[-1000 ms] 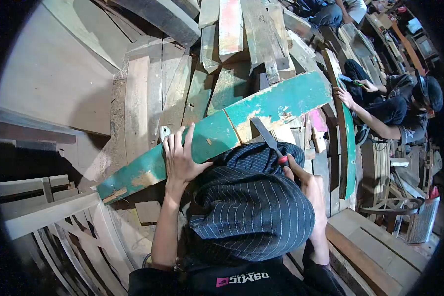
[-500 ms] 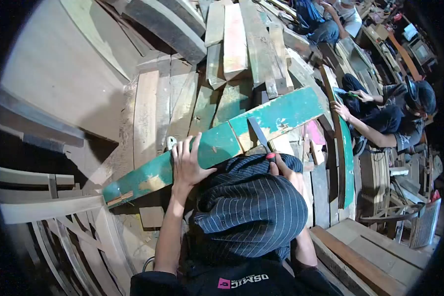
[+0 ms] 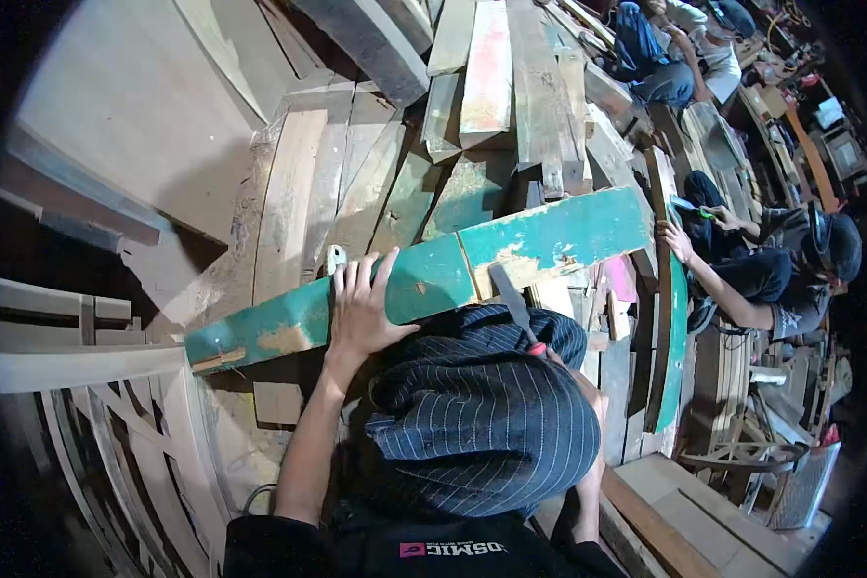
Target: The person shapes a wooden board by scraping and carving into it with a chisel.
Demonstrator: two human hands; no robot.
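A long plank with worn green paint point(image 3: 559, 231) lies slanted across in front of my knees, with bare wood showing in patches and a crack across its middle. My left hand point(image 3: 361, 308) grips it left of the middle, fingers spread over its face to the far edge, thumb along the near edge. Partly hidden behind my striped trouser knee, my right hand point(image 3: 588, 380) is closed on the handle of a scraper point(image 3: 512, 301). The scraper has a flat grey blade and a red part by the handle. Its blade tip is at the bare patch beside the crack.
Stacked timber point(image 3: 486, 77) lies beyond the plank. A slatted wooden frame point(image 3: 87, 371) stands at left, near the plank's end. On the right, a co-worker point(image 3: 742, 260) holds a blade tool at another green plank point(image 3: 667, 376). A second person point(image 3: 694, 58) sits further back.
The scraper has drawn back toward me, its tip moving down from the green paint to the bare patch. My left hand keeps its place on the plank. The whole view has shifted slightly.
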